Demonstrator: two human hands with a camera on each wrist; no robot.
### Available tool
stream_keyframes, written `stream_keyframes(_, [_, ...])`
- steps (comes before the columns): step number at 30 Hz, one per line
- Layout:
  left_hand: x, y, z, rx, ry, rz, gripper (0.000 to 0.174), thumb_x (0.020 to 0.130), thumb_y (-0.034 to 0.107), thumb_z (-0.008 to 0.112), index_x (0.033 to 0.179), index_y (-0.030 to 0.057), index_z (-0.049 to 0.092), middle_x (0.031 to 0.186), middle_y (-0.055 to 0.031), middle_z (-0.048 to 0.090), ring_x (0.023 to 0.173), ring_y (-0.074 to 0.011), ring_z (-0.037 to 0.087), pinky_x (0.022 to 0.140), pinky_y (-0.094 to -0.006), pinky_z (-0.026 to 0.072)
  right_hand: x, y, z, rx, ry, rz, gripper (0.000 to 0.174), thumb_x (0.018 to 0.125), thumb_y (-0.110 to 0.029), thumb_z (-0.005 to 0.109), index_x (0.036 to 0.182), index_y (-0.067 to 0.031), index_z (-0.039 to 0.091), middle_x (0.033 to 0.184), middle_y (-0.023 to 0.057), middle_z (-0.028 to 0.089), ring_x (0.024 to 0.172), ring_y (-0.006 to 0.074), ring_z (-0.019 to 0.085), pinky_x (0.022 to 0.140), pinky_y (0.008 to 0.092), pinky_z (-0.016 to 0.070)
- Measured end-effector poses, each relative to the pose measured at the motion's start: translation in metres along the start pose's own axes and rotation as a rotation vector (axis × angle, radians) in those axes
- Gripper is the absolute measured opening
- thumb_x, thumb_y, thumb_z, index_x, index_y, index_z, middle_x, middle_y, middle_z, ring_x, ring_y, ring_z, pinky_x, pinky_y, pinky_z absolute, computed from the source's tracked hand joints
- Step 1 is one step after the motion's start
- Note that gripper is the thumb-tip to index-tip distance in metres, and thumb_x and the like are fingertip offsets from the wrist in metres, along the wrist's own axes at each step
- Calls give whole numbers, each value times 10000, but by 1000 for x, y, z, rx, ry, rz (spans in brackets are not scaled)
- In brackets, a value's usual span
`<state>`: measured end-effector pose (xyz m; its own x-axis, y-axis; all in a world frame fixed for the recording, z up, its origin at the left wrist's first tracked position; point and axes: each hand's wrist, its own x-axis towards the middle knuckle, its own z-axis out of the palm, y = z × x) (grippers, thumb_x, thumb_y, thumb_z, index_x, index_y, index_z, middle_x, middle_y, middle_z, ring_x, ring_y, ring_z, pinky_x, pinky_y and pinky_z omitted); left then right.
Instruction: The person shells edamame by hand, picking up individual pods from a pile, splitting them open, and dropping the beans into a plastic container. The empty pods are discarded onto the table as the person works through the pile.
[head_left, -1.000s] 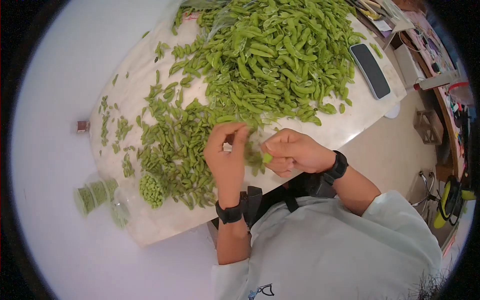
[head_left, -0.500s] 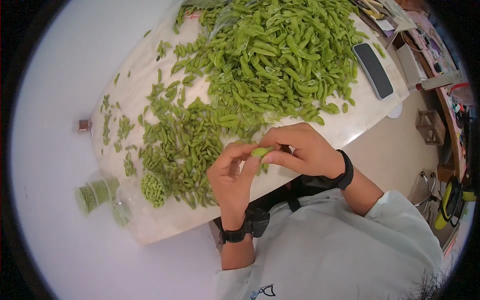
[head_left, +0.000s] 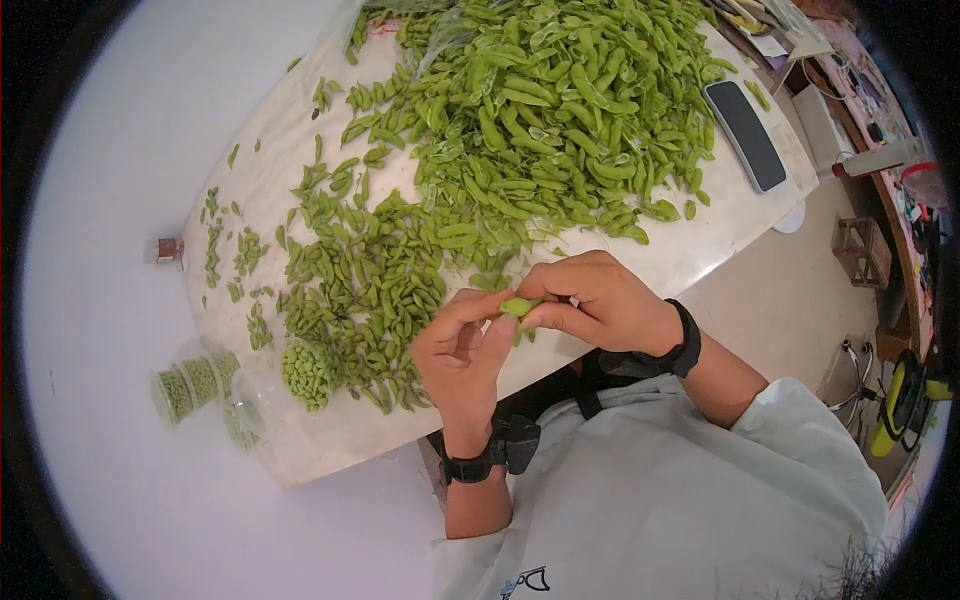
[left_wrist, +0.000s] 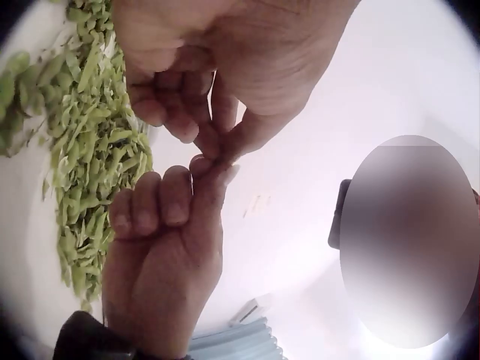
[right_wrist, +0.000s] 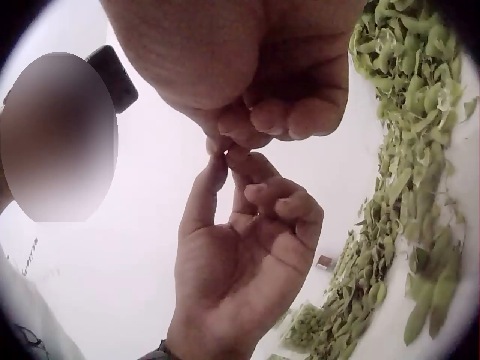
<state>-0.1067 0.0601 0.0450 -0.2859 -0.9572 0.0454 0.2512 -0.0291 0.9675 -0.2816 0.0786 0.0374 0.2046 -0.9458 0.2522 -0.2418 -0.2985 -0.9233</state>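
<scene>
A green bean pod (head_left: 518, 306) is held between both hands over the table's near edge. The left hand (head_left: 463, 352) pinches its left end between thumb and forefinger. On its other end the right hand (head_left: 608, 305) has thumb and forefinger closed. Both wrist views show the fingertips meeting, the left hand (left_wrist: 217, 67) above the right hand (left_wrist: 165, 247) in the left wrist view; the pod is mostly hidden there. Behind the hands lies a large heap of pods (head_left: 560, 120), with smaller pods (head_left: 370, 270) spread to its left.
A clear cup of shelled beans (head_left: 306, 375) stands at the table's left front, near more filled containers (head_left: 190, 385). A phone (head_left: 746, 137) lies on the right of the table (head_left: 330, 450). Clear plastic (head_left: 440, 45) lies at the heap's back left. A cluttered shelf is at far right.
The hands, apart a second ago, have come together on the pod. The left hand moved slightly right and nearer the body. Over the last half second they have barely moved.
</scene>
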Motion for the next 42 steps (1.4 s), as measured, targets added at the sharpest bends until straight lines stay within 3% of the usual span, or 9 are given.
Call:
stream_keyframes(8, [-1,-3,-4,-28,-9,3,169,793,-33,641,961,-51,636,919,-94,610,855,-143,559,777,-245,431,1,3,2,-20,-38,-10,164,833,-163,654,915,-31,600,737,105,594,642,288,565,571,342,431])
stream_keyframes(17, [-1,-7,-1,55,86,-64,205,740,-96,545,919,-33,622,884,-43,583,822,-107,538,771,-225,416,2,8,6,-234,-4,-90,180,818,-174,663,908,-32,598,740,113,598,667,310,579,572,368,447])
stream_keyframes(20, [-1,-16,-4,157,94,-33,188,777,14,586,954,-40,623,960,-95,626,873,-149,581,819,-259,441,1,9,8,-248,11,-90,168,817,-164,662,897,-33,592,727,115,588,656,312,573,567,372,443])
stream_keyframes(23, [-1,-18,-5,195,98,-56,184,778,3,569,952,-29,620,953,-87,627,864,-138,576,800,-250,441,-1,13,11,-259,23,-71,169,818,-175,661,878,-37,583,694,119,563,631,314,560,560,377,434])
stream_keyframes(29, [3,-22,-1,169,118,-59,144,781,-17,548,915,-15,602,907,-62,603,813,-121,555,760,-237,435,0,16,16,-166,36,48,233,908,-244,553,812,-33,534,633,132,496,567,318,493,520,354,390])
stream_keyframes(32, [5,-27,2,102,100,-8,149,773,-43,549,908,-5,600,898,-49,586,796,-108,543,743,-228,426,-1,20,20,-2,57,120,279,948,-240,487,783,-17,512,608,121,451,533,272,432,514,326,366])
stream_keyframes(35, [5,-33,8,251,203,61,188,751,-62,569,924,7,599,898,-58,582,778,-113,537,724,-228,425,1,22,19,42,55,203,327,950,-308,449,807,-25,532,683,190,543,635,384,524,567,408,409])
stream_keyframes(38, [7,-24,7,766,115,277,231,733,-63,589,949,14,621,889,-75,587,737,-129,524,695,-236,431,2,26,22,67,138,215,356,951,-314,450,777,-12,523,672,206,516,621,383,504,560,397,401])
stream_keyframes(42, [7,-20,1,841,93,316,246,736,-34,629,975,18,659,908,-97,601,746,-159,541,654,-249,451,4,23,18,73,137,223,352,944,-304,467,760,-10,522,657,205,502,613,384,496,556,399,397])
